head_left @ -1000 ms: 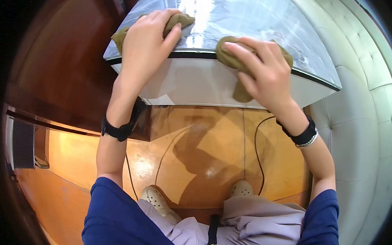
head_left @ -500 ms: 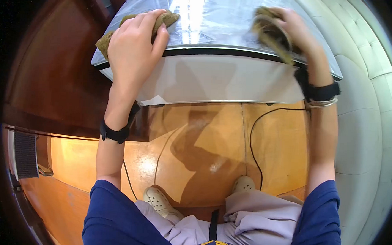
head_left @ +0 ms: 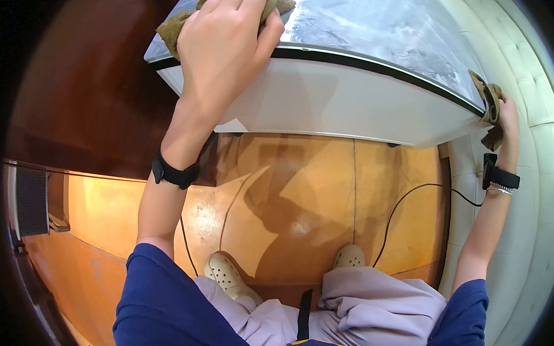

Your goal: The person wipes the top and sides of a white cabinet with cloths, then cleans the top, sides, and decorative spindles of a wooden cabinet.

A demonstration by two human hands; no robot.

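Observation:
A glossy grey, marble-patterned tabletop with a black edge and a white front panel spans the top of the view. On its left part my left hand presses an olive-brown cloth, fingers curled over it. At the right front corner my right hand grips another olive-brown cloth, which lies against the table's side edge. Part of that cloth hangs below the corner. Both wrists wear black bands.
A pale tufted sofa runs close along the right side. Dark red-brown wooden furniture stands at left. Black cables cross the wooden floor, near my light clogs.
My right hand has moved with its cloth off the tabletop's surface, right and down to the corner edge. My left hand appears a little higher and further right; the view has also shifted.

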